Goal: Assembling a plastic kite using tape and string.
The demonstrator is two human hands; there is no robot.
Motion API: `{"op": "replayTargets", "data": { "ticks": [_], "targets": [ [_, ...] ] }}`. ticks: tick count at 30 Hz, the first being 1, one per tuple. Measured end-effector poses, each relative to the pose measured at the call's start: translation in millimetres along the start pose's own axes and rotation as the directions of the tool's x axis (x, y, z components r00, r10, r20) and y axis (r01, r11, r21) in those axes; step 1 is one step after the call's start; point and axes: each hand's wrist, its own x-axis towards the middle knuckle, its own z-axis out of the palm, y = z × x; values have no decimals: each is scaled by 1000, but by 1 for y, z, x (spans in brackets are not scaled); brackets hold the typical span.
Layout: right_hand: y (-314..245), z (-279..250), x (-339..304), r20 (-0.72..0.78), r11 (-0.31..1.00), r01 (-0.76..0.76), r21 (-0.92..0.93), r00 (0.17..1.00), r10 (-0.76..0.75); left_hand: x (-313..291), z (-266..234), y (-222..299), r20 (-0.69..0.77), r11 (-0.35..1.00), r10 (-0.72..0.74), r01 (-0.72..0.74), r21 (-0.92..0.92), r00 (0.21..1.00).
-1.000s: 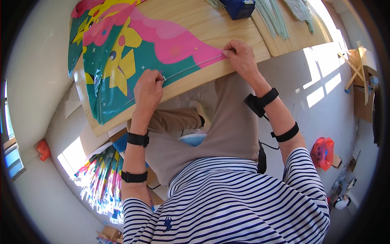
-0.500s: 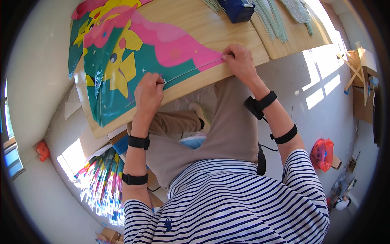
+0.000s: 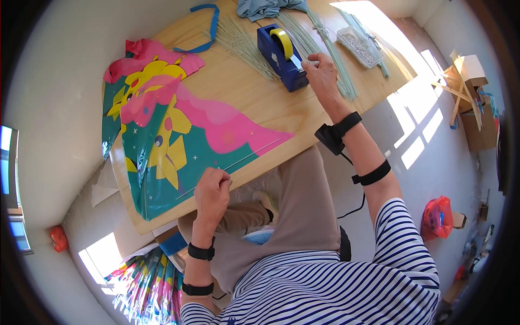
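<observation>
On the wooden table lies a thin plastic kite sheet [image 3: 227, 127] in pink and green with a yellow cartoon figure, partly folded over at its left. A slender pale rod [image 3: 252, 157] runs along its near edge. My left hand [image 3: 212, 196] is closed at that edge, thumb and fingers pinched on something too small to make out. Further right, my right hand [image 3: 325, 81] reaches to the front of a blue tape dispenser [image 3: 292, 80] holding a yellow-cored roll [image 3: 281, 43]. Its thumb and fingertips pinch the end of the tape.
Bundles of pale thin rods [image 3: 238, 46] lie behind and beside the dispenser, near a clear tub [image 3: 358, 47] of small pieces. A blue strap [image 3: 212, 27] and a grey-blue cloth [image 3: 268, 8] are at the back. Folded colourful sheets [image 3: 149, 287] hang below left; a red bag [image 3: 437, 218] sits on the floor.
My right hand has left the sheet's right corner and moved up to the tape dispenser. My left hand stays pinched near the sheet's edge. The view has shifted, showing more of the table's back.
</observation>
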Motion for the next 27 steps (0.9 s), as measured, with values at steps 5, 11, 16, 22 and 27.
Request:
{"op": "replayTargets", "data": {
  "ticks": [5, 11, 16, 22, 27],
  "targets": [
    [-32, 16, -21, 101, 884, 441, -155, 897, -430, -1, 1, 3, -14, 992, -43, 41, -122, 999],
    [-23, 117, -29, 473, 448, 580, -680, 814, -337, 15, 7, 25, 13, 988, 16, -13, -157, 1000],
    [-21, 127, -12, 450, 564, 480, -672, 869, -205, 11, -3, 15, -19, 987, -19, 15, -159, 1000],
    [-19, 55, -45, 427, 821, 469, -325, 848, -315, 29, -4, 8, 53, 896, -173, 180, -406, 983],
    [-40, -72, -120, 835, 795, -573, 196, 524, 172, 56, 13, 21, 127, 578, -237, 245, -779, 963]
  ]
}}
